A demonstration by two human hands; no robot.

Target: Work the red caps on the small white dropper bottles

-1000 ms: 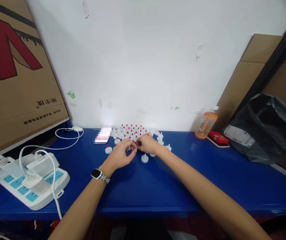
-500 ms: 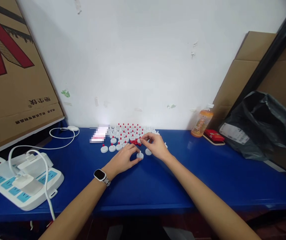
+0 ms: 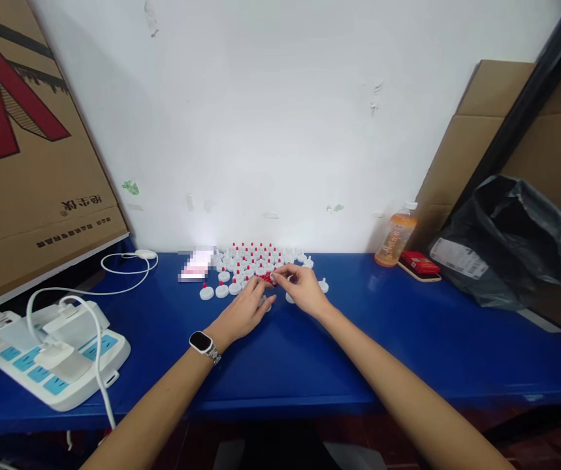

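Note:
My left hand [image 3: 248,308], a watch on its wrist, is curled around a white spouted cap [image 3: 264,302] low on the blue table. Its fingers hide most of that cap. Close by on the right, my right hand [image 3: 305,288] has thumb and forefinger pinched together at the small pile of red tips [image 3: 266,278]; what they hold is too small to make out. Beyond the hands stand rows of white caps with red tips [image 3: 253,256]. White caps without red tips [image 3: 308,262] stand to the right, one partly under my right hand.
A white power strip [image 3: 55,365] with plugs and cables lies at left, near a cardboard box [image 3: 30,163]. A blurred phone-like rectangle [image 3: 196,264] is by the wall. At right are an orange drink bottle [image 3: 396,240], a red packet [image 3: 420,263] on a phone, and a dark plastic bag [image 3: 510,241].
My left hand has shifted slightly left with the white spouted cap, and its fingers now cover more of it. My right hand's fingertips stay by the red tips. The view has shifted slightly.

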